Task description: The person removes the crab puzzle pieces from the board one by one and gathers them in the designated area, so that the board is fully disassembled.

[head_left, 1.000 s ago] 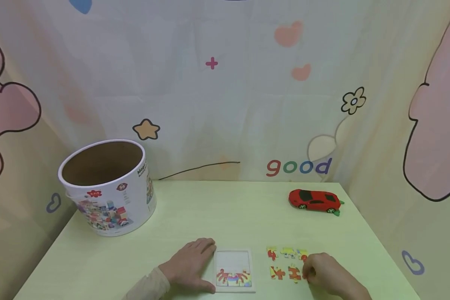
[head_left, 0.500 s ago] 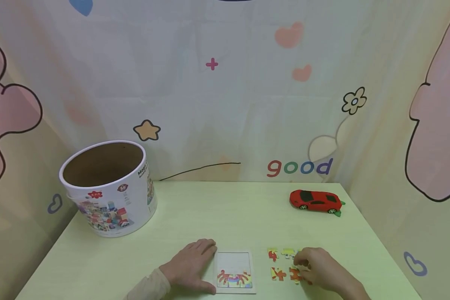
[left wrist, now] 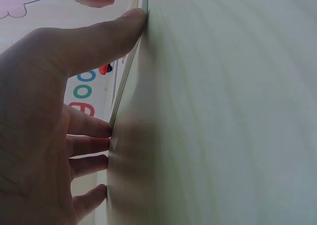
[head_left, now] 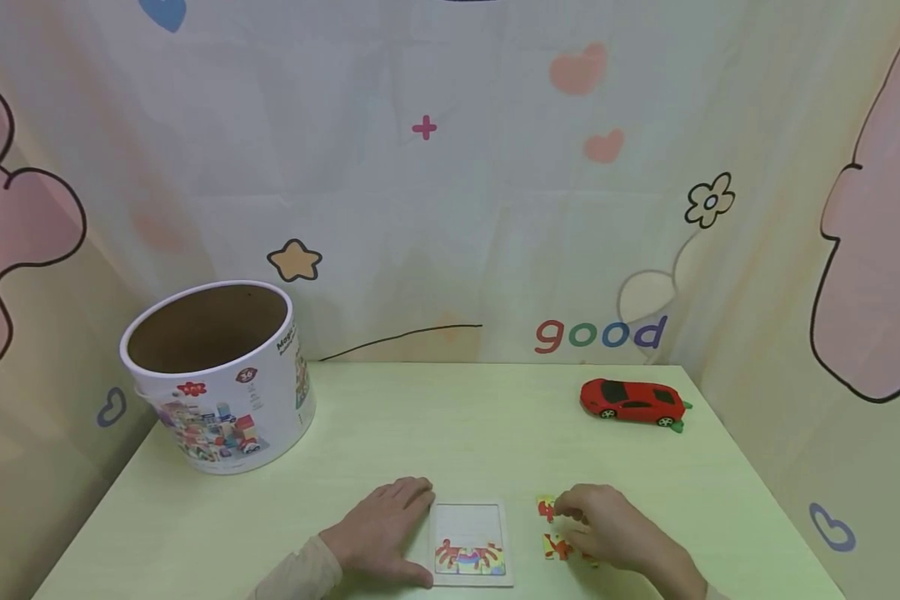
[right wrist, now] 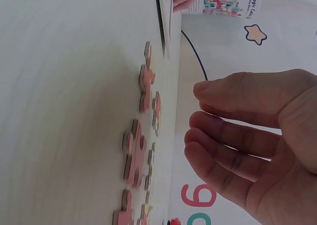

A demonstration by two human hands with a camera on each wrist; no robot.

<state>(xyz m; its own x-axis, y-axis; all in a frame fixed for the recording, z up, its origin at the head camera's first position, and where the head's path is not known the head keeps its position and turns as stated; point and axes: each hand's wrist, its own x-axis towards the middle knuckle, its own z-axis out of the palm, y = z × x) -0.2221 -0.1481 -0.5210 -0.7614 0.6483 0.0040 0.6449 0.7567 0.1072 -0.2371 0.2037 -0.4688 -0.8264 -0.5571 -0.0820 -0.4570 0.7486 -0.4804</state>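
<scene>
- Left hand [head_left: 381, 529]: lies palm down on the pale green surface [head_left: 450, 417], fingers straight and relaxed, grasping nothing. The left wrist view shows the thumb and fingertips [left wrist: 99, 130] set against the left edge of the puzzle tray [head_left: 468, 542]; a cream sleeve [head_left: 292, 575] covers the forearm.
- Puzzle tray: a white-framed board near the front edge of the surface, between the two hands; only its lowest row holds fitted coloured pieces.
- Right hand [head_left: 607, 529]: held over the loose puzzle pieces [head_left: 551, 529], just to the right of the tray, forearm entering from the lower right. In the right wrist view the fingers [right wrist: 233, 136] are gently bent and apart from the pieces [right wrist: 141, 136], holding nothing; the hand is released.
- Loose puzzle pieces: red, yellow and orange, flat on the surface, partly hidden beneath the right hand.
- Background objects: an open round tub [head_left: 217, 375] at the rear left and a red toy car [head_left: 632, 401] at the rear right, both well apart from the hands.
</scene>
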